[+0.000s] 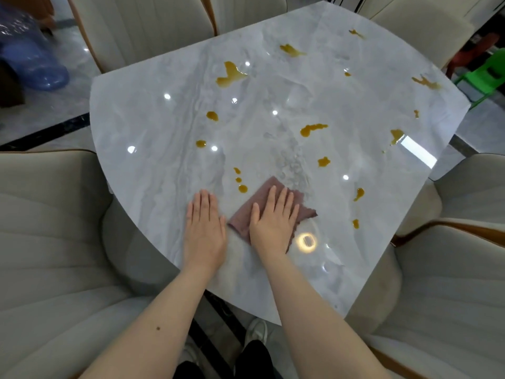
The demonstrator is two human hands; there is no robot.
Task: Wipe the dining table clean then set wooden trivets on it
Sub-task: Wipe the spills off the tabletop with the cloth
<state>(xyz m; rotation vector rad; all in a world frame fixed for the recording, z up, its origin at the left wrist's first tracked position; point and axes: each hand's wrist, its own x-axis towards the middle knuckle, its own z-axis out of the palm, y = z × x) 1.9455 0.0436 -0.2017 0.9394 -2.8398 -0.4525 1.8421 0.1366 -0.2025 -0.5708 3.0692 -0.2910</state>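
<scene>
A glossy grey marble dining table [153, 127] carries several amber-brown spills, the largest one [229, 75] at the far middle and small drops [241, 187] just beyond the cloth. A mauve cloth [303, 209] lies flat near the front edge. My right hand [273, 222] presses flat on the cloth with straight fingers. My left hand [205, 228] rests flat on the bare tabletop just left of the cloth, fingers straight. No wooden trivets are in view.
Cream padded chairs surround the table: one at the left [49, 228], one at the right [451, 283], others at the back [142, 26]. A green plastic chair [489, 75] and a blue plastic-wrapped object [30, 56] stand on the floor beyond.
</scene>
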